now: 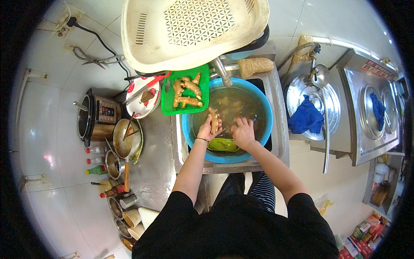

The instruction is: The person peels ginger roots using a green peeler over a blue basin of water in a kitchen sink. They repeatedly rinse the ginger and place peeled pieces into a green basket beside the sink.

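My left hand holds a piece of ginger root above the murky water in a round blue plastic basin. To its right, my right hand is low over the water with its fingers bent; whether it touches anything there is hidden. A yellow-green plastic container lies in the basin near its front wall. Blurred pale shapes show under the water. Several pieces of ginger lie in a green plastic basket at the basin's back left.
The basin stands in a metal sink under a faucet. A cream plastic colander overhangs the back. A loofah lies at the back right rim. Left are a strawberry-patterned plate, a pan and an electric cooker.
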A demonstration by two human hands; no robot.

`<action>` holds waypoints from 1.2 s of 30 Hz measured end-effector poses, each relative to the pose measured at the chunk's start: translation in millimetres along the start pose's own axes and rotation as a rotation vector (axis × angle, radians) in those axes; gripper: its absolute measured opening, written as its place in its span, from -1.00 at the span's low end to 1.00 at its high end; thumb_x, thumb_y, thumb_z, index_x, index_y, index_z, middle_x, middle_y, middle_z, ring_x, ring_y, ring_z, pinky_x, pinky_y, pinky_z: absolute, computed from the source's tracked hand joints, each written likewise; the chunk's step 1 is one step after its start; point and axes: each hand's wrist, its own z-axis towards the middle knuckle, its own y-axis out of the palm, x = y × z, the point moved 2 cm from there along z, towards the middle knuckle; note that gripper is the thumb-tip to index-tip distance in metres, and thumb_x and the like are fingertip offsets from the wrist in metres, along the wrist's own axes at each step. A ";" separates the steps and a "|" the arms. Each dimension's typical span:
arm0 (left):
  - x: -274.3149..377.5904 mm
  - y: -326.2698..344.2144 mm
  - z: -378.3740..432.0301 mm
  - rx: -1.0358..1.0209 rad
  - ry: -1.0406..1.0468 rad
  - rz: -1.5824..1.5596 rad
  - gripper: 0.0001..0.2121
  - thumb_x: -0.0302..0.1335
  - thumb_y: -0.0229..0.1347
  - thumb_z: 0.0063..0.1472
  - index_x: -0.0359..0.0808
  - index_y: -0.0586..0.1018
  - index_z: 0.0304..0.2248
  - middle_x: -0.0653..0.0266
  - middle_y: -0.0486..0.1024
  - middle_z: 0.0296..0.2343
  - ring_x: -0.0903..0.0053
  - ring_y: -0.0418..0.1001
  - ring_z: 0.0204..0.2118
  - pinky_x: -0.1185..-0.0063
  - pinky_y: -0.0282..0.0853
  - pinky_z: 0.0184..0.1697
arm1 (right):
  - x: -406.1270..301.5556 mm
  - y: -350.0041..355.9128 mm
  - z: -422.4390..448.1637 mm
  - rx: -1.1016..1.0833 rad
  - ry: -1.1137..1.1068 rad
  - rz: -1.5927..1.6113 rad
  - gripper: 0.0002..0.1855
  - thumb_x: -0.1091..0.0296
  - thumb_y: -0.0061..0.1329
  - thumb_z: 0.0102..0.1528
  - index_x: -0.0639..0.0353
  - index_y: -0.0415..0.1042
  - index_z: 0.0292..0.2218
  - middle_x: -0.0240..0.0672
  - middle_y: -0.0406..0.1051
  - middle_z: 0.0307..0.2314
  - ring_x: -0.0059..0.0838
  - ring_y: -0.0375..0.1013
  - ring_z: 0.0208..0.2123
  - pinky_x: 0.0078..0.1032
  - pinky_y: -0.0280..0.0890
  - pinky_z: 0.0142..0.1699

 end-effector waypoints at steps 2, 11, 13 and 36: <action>0.6 -0.8 1.7 -0.123 -0.044 -0.048 -0.64 -0.17 -0.26 0.17 -0.30 0.37 -0.29 0.28 0.39 -0.49 0.47 0.38 -0.45 0.49 0.36 -0.42 | 2.8 8.4 1.4 -0.220 0.052 -0.132 -0.83 0.24 -0.09 -0.20 0.12 0.44 -0.55 -0.27 0.27 -0.31 -0.32 0.16 -0.22 -0.28 0.00 -0.11; 7.2 9.7 0.0 -0.010 0.192 0.030 -0.67 -0.53 -0.07 -0.01 -0.22 0.31 -0.17 0.24 0.39 -0.43 0.37 0.37 -0.33 0.44 0.30 -0.24 | -25.2 9.8 -17.9 -0.382 -0.266 0.133 -0.42 0.10 -0.03 -0.23 0.23 0.24 -0.18 -0.18 0.23 -0.32 -0.24 0.19 -0.22 -0.26 0.08 -0.16; 13.8 2.9 0.3 0.121 0.168 0.116 -0.71 -0.46 -0.05 0.04 -0.20 0.30 -0.18 0.31 0.38 -0.47 0.47 0.37 -0.42 0.50 0.33 -0.38 | -26.3 12.7 -14.9 -0.393 -0.283 0.124 -0.40 0.14 -0.03 -0.25 0.19 0.21 -0.15 -0.17 0.22 -0.33 -0.22 0.20 -0.22 -0.26 0.10 -0.19; -25.0 15.5 -23.7 0.156 0.150 -0.417 -0.75 -0.47 -0.24 0.09 -0.32 0.31 -0.23 0.09 0.35 -0.31 0.29 0.32 -0.27 0.40 0.26 -0.18 | -23.7 -10.6 -0.2 0.154 0.234 0.548 -0.61 0.31 -0.26 -0.01 0.03 0.22 -0.09 0.11 0.20 -0.24 0.04 0.24 -0.23 -0.27 0.18 -0.14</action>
